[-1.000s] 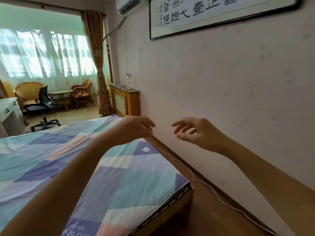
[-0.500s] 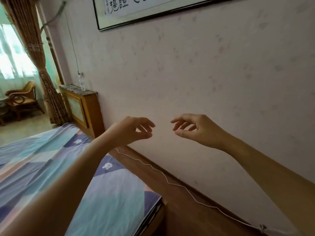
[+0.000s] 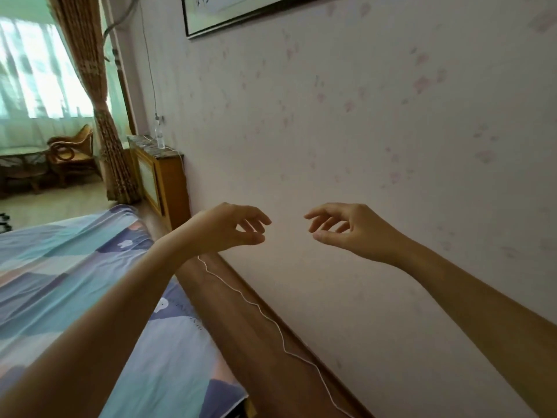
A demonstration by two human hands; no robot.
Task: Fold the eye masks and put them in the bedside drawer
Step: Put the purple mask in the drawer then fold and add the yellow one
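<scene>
Bare left hand (image 3: 229, 227) and right hand (image 3: 349, 229) hover, loosely curled, holding nothing

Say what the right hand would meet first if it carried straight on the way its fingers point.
Its fingers point toward the left hand, so the right hand would probably meet that first across an open gap; depth is uncertain.
</scene>
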